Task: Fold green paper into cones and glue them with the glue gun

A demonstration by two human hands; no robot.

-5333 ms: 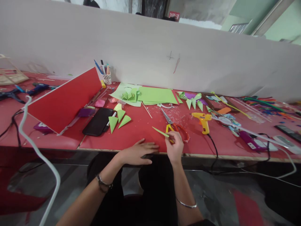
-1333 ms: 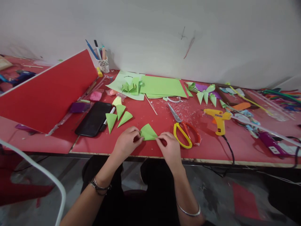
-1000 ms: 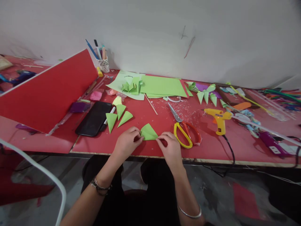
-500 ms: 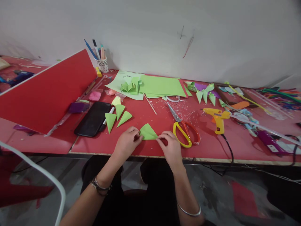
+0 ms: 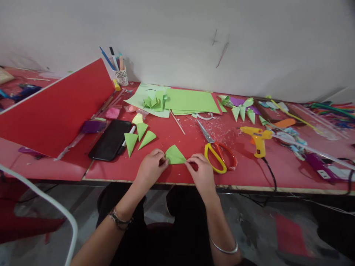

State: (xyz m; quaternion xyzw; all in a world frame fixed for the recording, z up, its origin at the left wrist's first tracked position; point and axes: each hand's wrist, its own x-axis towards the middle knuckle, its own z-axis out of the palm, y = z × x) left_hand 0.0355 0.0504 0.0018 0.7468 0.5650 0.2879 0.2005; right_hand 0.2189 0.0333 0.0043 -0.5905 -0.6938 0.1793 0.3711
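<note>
A creased green paper piece lies near the table's front edge between my hands. My left hand pinches its left corner, and my right hand pinches the right corner. Left of it lie several folded green paper cones. Scissors with yellow and red handles rest just beyond my right hand, blades pointing away. Farther right is a yellow glue gun with a black cord.
A black phone and a leaning red board are at the left. Green sheets lie at the back, beside finished paper shapes. A pen cup stands by the wall. A purple device sits at the right.
</note>
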